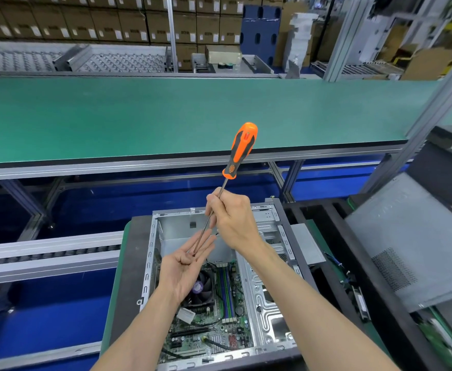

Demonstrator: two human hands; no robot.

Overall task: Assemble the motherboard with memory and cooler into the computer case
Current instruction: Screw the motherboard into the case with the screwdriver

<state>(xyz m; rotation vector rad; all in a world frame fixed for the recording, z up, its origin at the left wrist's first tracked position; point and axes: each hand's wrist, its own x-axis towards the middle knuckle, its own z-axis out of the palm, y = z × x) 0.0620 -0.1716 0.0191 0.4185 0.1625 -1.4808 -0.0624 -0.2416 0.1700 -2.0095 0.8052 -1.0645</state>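
An open grey computer case (267, 287) lies on its side in front of me. Inside it sits the green motherboard (214, 333) with memory sticks (226, 293) and a black cooler fan (202, 290). My right hand (232, 220) grips the metal shaft of an orange and black screwdriver (239, 151), handle pointing up and away. The tip rests in the palm of my left hand (184, 266), which is held palm up with straight fingers above the case. A small dark thing, maybe a screw, lies at the tip.
A long green conveyor belt (165, 116) runs across beyond the case. A roller track (45, 253) lies at the left. Grey case side panels (412, 236) lean at the right. Cardboard boxes (99, 22) are stacked at the back.
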